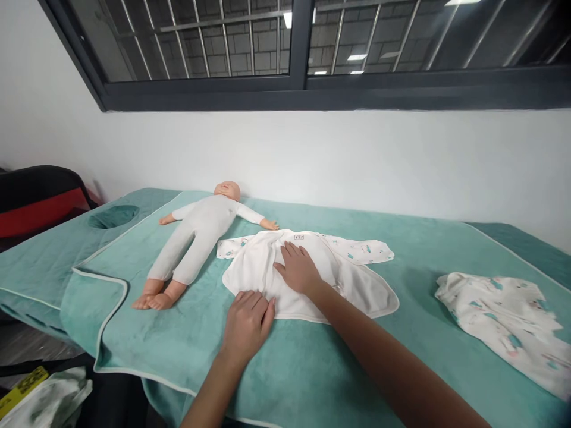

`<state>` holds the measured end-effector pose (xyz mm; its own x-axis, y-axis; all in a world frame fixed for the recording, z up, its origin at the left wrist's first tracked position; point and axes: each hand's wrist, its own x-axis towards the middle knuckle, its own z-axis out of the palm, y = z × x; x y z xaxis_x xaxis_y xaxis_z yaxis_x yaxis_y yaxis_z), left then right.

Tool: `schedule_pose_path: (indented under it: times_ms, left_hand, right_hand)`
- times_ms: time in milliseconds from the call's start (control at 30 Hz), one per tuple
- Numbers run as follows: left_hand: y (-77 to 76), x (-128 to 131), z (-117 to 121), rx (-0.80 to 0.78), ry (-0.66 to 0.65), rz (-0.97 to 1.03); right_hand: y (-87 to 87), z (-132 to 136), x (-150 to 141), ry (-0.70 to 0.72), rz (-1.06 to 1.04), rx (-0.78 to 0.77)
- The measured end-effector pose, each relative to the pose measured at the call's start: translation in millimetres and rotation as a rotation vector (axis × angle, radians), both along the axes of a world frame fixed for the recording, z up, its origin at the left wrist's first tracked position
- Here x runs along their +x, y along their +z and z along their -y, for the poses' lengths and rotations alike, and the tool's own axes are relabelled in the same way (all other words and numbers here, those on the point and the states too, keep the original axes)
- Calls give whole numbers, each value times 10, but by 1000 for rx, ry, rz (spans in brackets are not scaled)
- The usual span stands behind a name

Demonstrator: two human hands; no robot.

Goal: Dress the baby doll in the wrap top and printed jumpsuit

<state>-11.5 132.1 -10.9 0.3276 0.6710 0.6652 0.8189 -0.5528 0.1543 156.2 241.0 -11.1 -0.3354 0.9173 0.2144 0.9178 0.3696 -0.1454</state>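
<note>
White fabric baby top w/ printed long sleeves (332,258) lies spread out, ctr of frame, on a teal plush bed cover (294,380). R hand (298,268) is palm-down on its upper mid, fingers straight, slightly apart. L hand (248,322) is at its lower-left hem, fingers bent & close together; can't tell if they pinch cloth. White cloth-bodied doll w/ bare plastic head, hands & feet (207,215), left of ctr, arm out near the top. Crumpled white cloth w/ teal print (508,327), lower right.

Even light, faint shadows; beyond the right hand (298,268), the dark window (300,50) carries white glare. Far right of the hand, the cloth (504,327) looks stretched, slightly blurred.
</note>
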Motion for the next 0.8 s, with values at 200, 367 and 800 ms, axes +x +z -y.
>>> schedule_pose_path:
  times_ms: [200,367,800]
  left_hand:
    - [-21,-19,-1,-23,5,5]
    - [-23,-14,-6,-31,4,14]
    - [-27,-19,-3,9,6,19]
  right_hand:
    - [-14,-118,27,-211,-19,-39]
    - [-18,-142,28,-245,-10,-54]
    - [39,11,-6,157,52,22]
